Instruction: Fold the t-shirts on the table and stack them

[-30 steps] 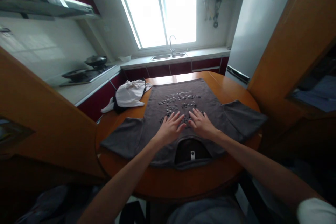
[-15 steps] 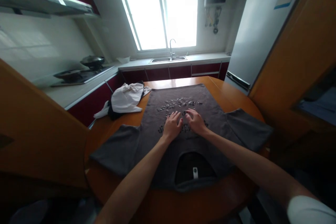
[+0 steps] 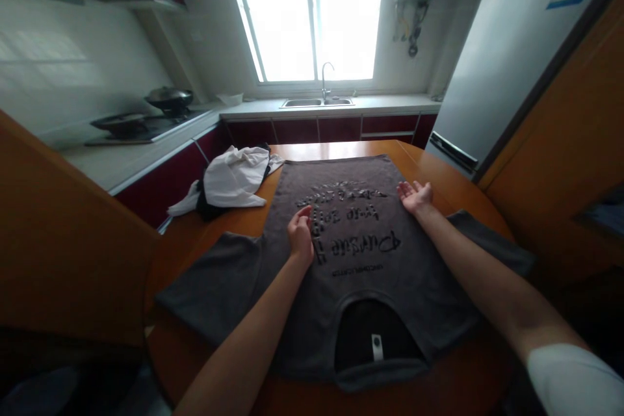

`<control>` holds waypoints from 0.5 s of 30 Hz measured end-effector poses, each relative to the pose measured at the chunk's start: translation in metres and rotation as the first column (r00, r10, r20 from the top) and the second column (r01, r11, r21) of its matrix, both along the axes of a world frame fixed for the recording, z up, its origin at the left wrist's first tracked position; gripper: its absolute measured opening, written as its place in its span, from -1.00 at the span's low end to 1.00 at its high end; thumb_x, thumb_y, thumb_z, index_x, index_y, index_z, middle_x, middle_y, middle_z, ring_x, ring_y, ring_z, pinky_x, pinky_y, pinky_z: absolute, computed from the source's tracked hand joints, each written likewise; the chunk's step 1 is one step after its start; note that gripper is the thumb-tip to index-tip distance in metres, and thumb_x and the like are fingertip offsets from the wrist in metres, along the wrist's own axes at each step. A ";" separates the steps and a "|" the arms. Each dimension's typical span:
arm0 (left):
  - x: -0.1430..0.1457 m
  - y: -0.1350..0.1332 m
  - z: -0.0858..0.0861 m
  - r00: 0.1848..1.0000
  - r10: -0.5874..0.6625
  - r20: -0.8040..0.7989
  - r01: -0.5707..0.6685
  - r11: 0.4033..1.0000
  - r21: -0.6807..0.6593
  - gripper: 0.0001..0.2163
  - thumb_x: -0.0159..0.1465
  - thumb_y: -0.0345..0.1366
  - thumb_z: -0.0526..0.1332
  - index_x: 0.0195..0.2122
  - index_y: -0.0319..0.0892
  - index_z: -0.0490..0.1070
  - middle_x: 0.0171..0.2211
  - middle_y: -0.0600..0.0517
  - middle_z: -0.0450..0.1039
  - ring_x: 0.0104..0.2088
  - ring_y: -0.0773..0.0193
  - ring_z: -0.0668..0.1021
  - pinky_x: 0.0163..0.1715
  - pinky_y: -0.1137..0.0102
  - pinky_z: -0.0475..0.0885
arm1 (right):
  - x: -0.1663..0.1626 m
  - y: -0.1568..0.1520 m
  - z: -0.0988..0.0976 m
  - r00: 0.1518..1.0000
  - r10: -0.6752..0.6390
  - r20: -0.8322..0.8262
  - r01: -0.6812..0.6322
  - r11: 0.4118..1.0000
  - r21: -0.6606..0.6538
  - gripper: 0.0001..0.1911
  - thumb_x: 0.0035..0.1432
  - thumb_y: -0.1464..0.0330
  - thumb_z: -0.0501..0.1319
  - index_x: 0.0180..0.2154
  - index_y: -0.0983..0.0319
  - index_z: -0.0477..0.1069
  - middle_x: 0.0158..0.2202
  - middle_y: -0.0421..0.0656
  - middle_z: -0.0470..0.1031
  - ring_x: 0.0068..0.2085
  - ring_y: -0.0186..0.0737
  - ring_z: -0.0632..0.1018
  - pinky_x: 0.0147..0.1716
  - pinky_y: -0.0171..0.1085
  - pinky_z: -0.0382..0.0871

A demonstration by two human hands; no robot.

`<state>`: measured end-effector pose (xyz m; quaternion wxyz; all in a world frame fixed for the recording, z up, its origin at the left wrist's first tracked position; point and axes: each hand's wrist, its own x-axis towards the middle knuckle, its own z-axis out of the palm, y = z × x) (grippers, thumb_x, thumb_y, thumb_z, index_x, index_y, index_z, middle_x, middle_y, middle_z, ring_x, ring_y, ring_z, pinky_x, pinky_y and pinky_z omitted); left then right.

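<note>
T-shirt [image 3: 361,260]: dark grey, laid flat and front-up on the round wooden counter [image 3: 439,175], collar at the near edge toward the person, hem at the far edge toward the window; its long axis runs straight away from the person, with the printed lettering across the chest. Left sleeve [image 3: 214,279]: spread out to the left, lying flat, partly over the counter's rim. White cloth [image 3: 234,179]: crumpled heap on the far left of the counter, just beside the shirt's left edge, apart from both hands. Left hand [image 3: 301,237]: resting on the shirt left of the lettering, on its edge with the fingers [image 3: 303,216] held together and pointing toward the hem, pinching nothing. Right hand [image 3: 416,195]: at the shirt's right side seam, farther from the person than the left, palm turned up, fingers loosely spread, holding nothing. The chest print lies between the two hands; each hand is nearest its own side of the body panel. Right sleeve [image 3: 492,250]: spread to the right, partly hidden by the forearm.
</note>
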<state>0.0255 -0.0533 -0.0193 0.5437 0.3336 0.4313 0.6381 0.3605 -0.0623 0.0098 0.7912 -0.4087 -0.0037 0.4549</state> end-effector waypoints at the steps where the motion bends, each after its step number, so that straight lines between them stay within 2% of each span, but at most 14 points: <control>1: 0.000 0.001 -0.001 1.000 0.011 -0.022 -0.011 1.000 -0.009 -0.74 0.14 -0.41 0.13 -0.21 -0.19 0.57 -0.11 -0.08 0.60 -0.03 0.21 0.59 0.06 0.33 0.43 | 0.002 0.003 0.003 1.000 -0.010 0.001 0.010 1.000 0.007 -0.40 0.44 0.03 -0.38 0.22 0.09 0.18 0.20 0.01 0.36 -0.11 -0.28 0.59 -0.23 -0.19 0.57; 3: -0.001 0.001 -0.002 0.997 0.019 -0.070 -0.019 1.000 -0.004 -0.74 0.16 -0.43 0.13 -0.20 -0.18 0.56 -0.12 -0.06 0.59 -0.06 0.23 0.59 0.04 0.35 0.44 | -0.009 0.009 0.007 0.998 0.058 0.005 -0.059 0.997 0.042 -0.41 0.44 0.01 -0.32 0.14 0.10 0.28 0.14 0.00 0.42 -0.10 -0.25 0.60 -0.19 -0.15 0.58; 5: -0.001 -0.001 0.000 0.995 0.029 -0.099 -0.032 0.999 -0.025 -0.75 0.18 -0.45 0.12 -0.18 -0.18 0.55 -0.11 -0.05 0.58 -0.08 0.27 0.58 0.02 0.38 0.44 | -0.035 0.013 0.007 0.979 0.205 0.016 -0.206 0.975 0.081 -0.42 0.44 -0.02 -0.27 0.06 0.13 0.35 0.09 0.00 0.46 -0.06 -0.19 0.60 -0.13 -0.11 0.58; 8: 0.006 -0.004 0.013 0.998 0.003 -0.056 -0.010 0.993 -0.116 -0.76 0.23 -0.48 0.11 -0.16 -0.17 0.51 -0.08 -0.04 0.57 -0.11 0.32 0.59 -0.02 0.41 0.45 | -0.087 0.020 0.001 0.872 0.489 0.033 -0.490 0.867 0.095 -0.42 0.44 -0.02 -0.22 0.05 0.15 0.38 0.06 0.02 0.50 0.00 -0.13 0.59 -0.07 -0.06 0.57; 9: 0.011 -0.003 0.019 0.999 -0.042 -0.014 0.039 0.989 -0.146 -0.77 0.24 -0.48 0.11 -0.15 -0.17 0.49 -0.07 -0.05 0.57 -0.13 0.32 0.60 -0.03 0.41 0.46 | -0.102 0.022 -0.001 0.824 0.566 0.036 -0.566 0.818 0.097 -0.41 0.44 -0.03 -0.22 0.06 0.17 0.38 0.06 0.03 0.50 0.01 -0.11 0.59 -0.06 -0.04 0.57; 11: 0.021 0.003 0.029 0.974 -0.203 0.096 0.218 0.959 -0.183 -0.80 0.28 -0.46 0.12 -0.12 -0.18 0.46 -0.05 -0.08 0.57 -0.14 0.29 0.62 -0.06 0.38 0.50 | -0.124 0.028 -0.007 0.735 0.678 0.030 -0.677 0.730 0.098 -0.37 0.43 -0.06 -0.22 0.08 0.19 0.38 0.07 0.05 0.50 0.02 -0.09 0.59 -0.05 -0.03 0.57; 13: 0.024 0.018 0.037 0.895 -0.402 0.193 0.439 0.872 -0.216 -0.83 0.33 -0.41 0.12 -0.09 -0.19 0.43 -0.06 -0.14 0.57 -0.15 0.24 0.64 -0.10 0.34 0.54 | -0.130 0.034 -0.011 0.673 0.739 0.000 -0.736 0.670 0.097 -0.30 0.41 -0.10 -0.25 0.09 0.23 0.37 0.10 0.10 0.48 0.02 -0.07 0.59 -0.08 -0.03 0.58; 15: 0.013 0.041 0.041 0.814 -0.521 0.256 0.578 0.772 -0.264 -0.83 0.39 -0.33 0.11 -0.07 -0.21 0.42 -0.06 -0.19 0.57 -0.15 0.18 0.65 -0.13 0.30 0.57 | -0.115 0.040 -0.014 0.654 0.755 -0.049 -0.749 0.655 0.097 -0.25 0.39 -0.13 -0.31 0.11 0.23 0.35 0.13 0.14 0.45 0.04 -0.04 0.59 -0.12 0.00 0.59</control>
